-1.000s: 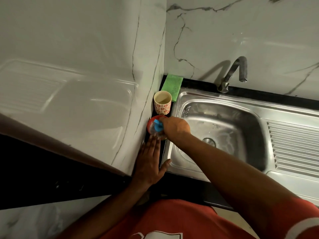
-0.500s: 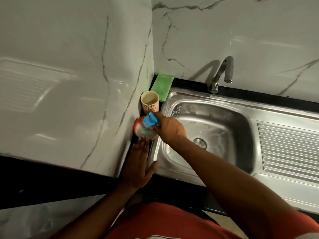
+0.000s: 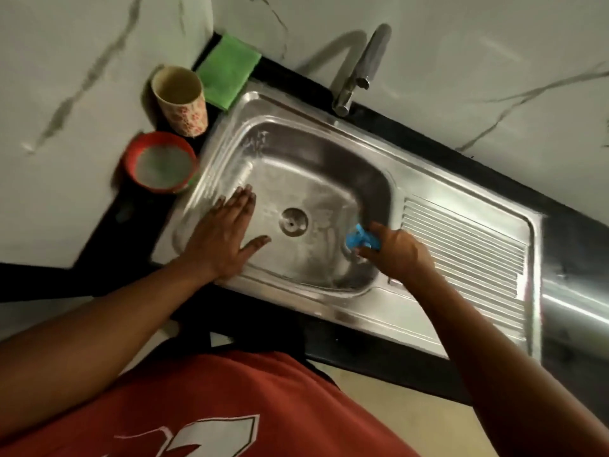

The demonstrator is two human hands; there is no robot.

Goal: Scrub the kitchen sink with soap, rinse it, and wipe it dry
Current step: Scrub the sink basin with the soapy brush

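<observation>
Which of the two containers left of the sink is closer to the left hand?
The low red tub with pale contents. The tall flowered cup stands behind it, farther from the left hand, next to the green cloth.

— And the left hand (image 3: 227,239)?
— Spread flat, fingers straight, laid over the near-left edge of the sink (image 3: 329,166) and reaching into the basin.
— The right hand (image 3: 398,249)?
— Curled round a blue scrubber (image 3: 359,239) at the basin's right wall, just beside the ribbed drainboard (image 3: 461,249).
— Left of the sink?
— A red soap dish (image 3: 161,166) (contents pale, blurred), a patterned cup (image 3: 181,100) behind it, a green cloth (image 3: 227,70) in the corner.
— Behind?
— A tap (image 3: 362,67) rising from the black counter (image 3: 428,143). Between both hands, the drain (image 3: 294,220).
</observation>
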